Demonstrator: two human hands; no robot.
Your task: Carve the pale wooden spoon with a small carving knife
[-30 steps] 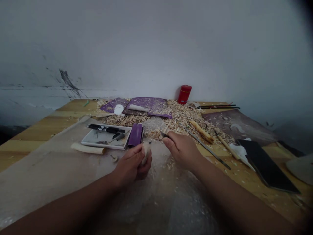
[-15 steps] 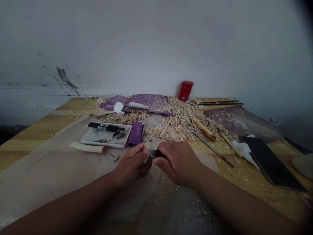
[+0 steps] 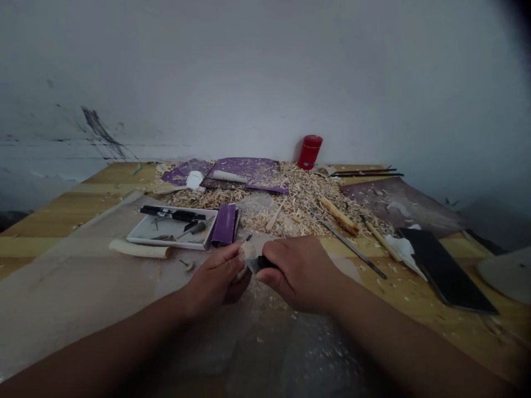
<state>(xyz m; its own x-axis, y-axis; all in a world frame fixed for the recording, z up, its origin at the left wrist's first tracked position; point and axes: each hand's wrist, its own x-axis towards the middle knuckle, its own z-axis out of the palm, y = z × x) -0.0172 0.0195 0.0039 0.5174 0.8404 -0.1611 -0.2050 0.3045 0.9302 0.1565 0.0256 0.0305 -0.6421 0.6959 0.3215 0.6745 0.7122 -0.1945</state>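
Observation:
Closed around a small pale wooden piece is my left hand, its thumb near the top of the piece. A short dark tip sticks up from that piece. My right hand grips the black handle of a knife, whose short blade lies against the near side of the wood. Both hands almost meet above the plastic sheet. The lower end of the wooden piece is hidden by my left fingers.
A white tray of tools and a purple case lie beyond my left hand. Wood shavings spread towards a red can. At right are a metal file and a black slab.
The view has shifted slightly, so the table items appear further left. The knife blade now angles downward more, and more of the wooden piece shows between my hands.

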